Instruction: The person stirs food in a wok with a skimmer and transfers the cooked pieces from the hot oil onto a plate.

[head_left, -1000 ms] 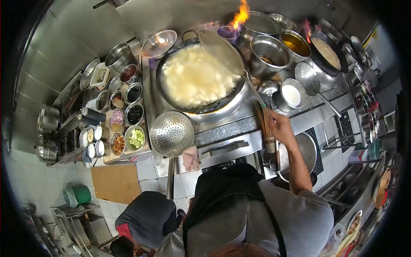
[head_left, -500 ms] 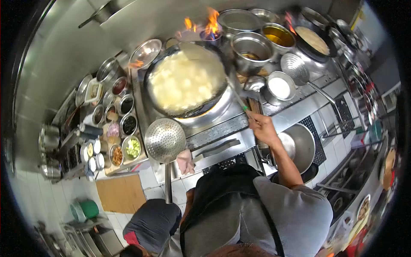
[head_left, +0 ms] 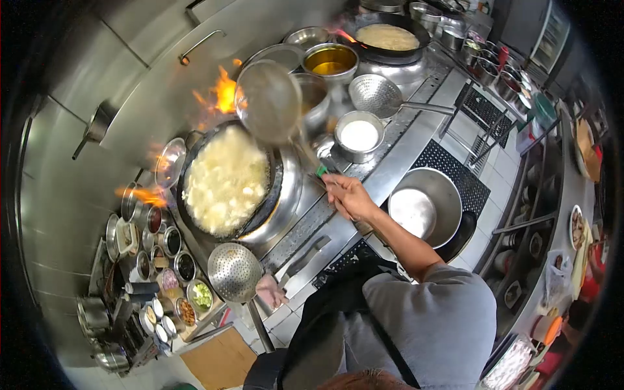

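My right hand [head_left: 351, 197] is closed round the handle of a round skimmer [head_left: 268, 101], near a green band. Blurred by motion, the skimmer head hangs above the pots at the wok's right rim and looks bare. Left of it, a large black wok [head_left: 275, 179] on the burner holds pale pieces [head_left: 224, 188] in foaming oil. Below the wok lies a perforated ladle [head_left: 234, 272], its handle toward my body, with a pink cloth [head_left: 270, 290] beside it. My left hand is out of view.
Flames [head_left: 224, 91] rise behind the wok. A pot of amber oil [head_left: 331, 62], a pot of white stuff [head_left: 359, 136] and another perforated ladle [head_left: 376, 95] stand to the right. Small ingredient bowls [head_left: 185, 266] line the left; a large steel pot [head_left: 426, 205] sits by my right arm.
The skimmer has moved from over the wok to the right, above the pots, with my right hand. The view has turned to the right, and the flames behind the wok look larger.
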The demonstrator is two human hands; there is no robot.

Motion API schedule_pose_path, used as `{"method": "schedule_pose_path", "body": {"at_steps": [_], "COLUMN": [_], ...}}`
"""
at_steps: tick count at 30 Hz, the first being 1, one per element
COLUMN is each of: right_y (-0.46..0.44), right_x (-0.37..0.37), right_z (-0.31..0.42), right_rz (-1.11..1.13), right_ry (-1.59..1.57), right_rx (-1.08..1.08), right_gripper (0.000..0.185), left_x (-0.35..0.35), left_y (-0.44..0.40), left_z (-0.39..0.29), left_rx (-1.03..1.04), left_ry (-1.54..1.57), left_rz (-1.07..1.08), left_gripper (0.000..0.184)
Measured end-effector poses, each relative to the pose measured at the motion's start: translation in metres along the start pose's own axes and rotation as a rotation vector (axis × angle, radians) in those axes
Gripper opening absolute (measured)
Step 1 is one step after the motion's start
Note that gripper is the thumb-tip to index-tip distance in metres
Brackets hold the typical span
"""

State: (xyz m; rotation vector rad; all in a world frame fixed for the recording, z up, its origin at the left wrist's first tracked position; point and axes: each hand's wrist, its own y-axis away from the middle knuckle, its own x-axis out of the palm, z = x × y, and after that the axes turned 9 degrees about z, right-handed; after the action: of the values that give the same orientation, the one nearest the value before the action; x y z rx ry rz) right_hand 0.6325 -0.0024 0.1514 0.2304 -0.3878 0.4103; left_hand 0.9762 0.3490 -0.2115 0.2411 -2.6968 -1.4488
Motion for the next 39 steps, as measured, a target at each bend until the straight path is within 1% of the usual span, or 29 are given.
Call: {"method": "schedule_pose_path", "body": {"at_steps": [1, 4, 7, 10, 11, 15, 17, 19, 21, 22, 23, 26, 29, 32, 33, 34, 36, 39], "right_y": [-0.009, -0.046, -0.086, -0.095, -0.099, -0.065, -0.042, -0.011, 0.026, 0.046, 0.066, 0.105, 0.126, 0.135, 0.137, 0.141, 0.148, 0.166], "right_x": [-0.006, -0.032, -0.069, -0.080, -0.089, -0.092, -0.090, -0.081, -0.067, -0.056, -0.048, -0.037, -0.040, -0.046, -0.049, -0.049, -0.051, -0.036], "right_z": [0.004, 0.015, 0.008, 0.001, -0.014, -0.047, -0.081, -0.115, -0.145, -0.148, -0.151, -0.162, -0.180, -0.165, -0.166, -0.155, -0.156, -0.158], "right_rz": [-0.006, -0.039, 0.064, 0.147, 0.219, 0.286, 0.328, 0.338, 0.455, 0.482, 0.553, 0.627, 0.565, 0.479, 0.432, 0.349, 0.247, 0.138], "right_ry": [-0.094, -0.241, -0.476, -0.640, -0.607, -0.798, -0.861, -0.793, -0.750, -0.732, -0.678, -0.487, -0.303, -0.193, -0.220, -0.178, -0.156, -0.187], "right_rx": [-0.047, -0.062, -0.046, -0.037, -0.027, 0.075, 0.174, 0.317, 0.422, 0.531, 0.563, 0.678, 0.647, 0.564, 0.511, 0.492, 0.410, 0.371], "right_gripper": [0.033, 0.024, 0.021, 0.026, 0.042, 0.063, 0.059, 0.059, 0.051, 0.043, 0.040, 0.041, 0.044, 0.044, 0.043, 0.042, 0.043, 0.044], "left_x": [0.002, 0.008, 0.015, 0.023, 0.025, 0.033, 0.037, 0.040, 0.042, 0.042, 0.044, 0.047, 0.044, 0.034, 0.031, 0.025, 0.012, -0.013], "left_y": [0.000, 0.002, 0.004, 0.007, 0.008, 0.014, 0.016, 0.019, 0.021, 0.023, 0.022, 0.017, 0.012, 0.012, 0.011, 0.010, 0.011, 0.017], "left_z": [-0.005, -0.016, -0.025, -0.029, -0.030, -0.028, -0.028, -0.027, -0.026, -0.025, -0.025, -0.027, -0.029, -0.021, -0.019, -0.016, -0.004, 0.026], "left_rx": [-0.006, -0.026, -0.041, -0.057, -0.057, -0.074, -0.076, -0.079, -0.079, -0.079, -0.078, -0.079, -0.073, -0.056, -0.047, -0.037, -0.015, 0.035], "left_ry": [0.002, -0.013, -0.039, -0.044, -0.044, -0.050, -0.051, -0.052, -0.054, -0.059, -0.064, -0.101, -0.144, -0.163, -0.167, -0.168, -0.158, -0.149], "left_rz": [0.000, 0.006, 0.016, 0.015, 0.018, 0.007, 0.007, 0.004, 0.001, 0.006, 0.012, 0.054, 0.099, 0.126, 0.139, 0.151, 0.162, 0.168], "left_gripper": [0.029, 0.030, 0.030, 0.030, 0.031, 0.031, 0.031, 0.032, 0.032, 0.032, 0.032, 0.033, 0.033, 0.034, 0.034, 0.034, 0.034, 0.035]}}
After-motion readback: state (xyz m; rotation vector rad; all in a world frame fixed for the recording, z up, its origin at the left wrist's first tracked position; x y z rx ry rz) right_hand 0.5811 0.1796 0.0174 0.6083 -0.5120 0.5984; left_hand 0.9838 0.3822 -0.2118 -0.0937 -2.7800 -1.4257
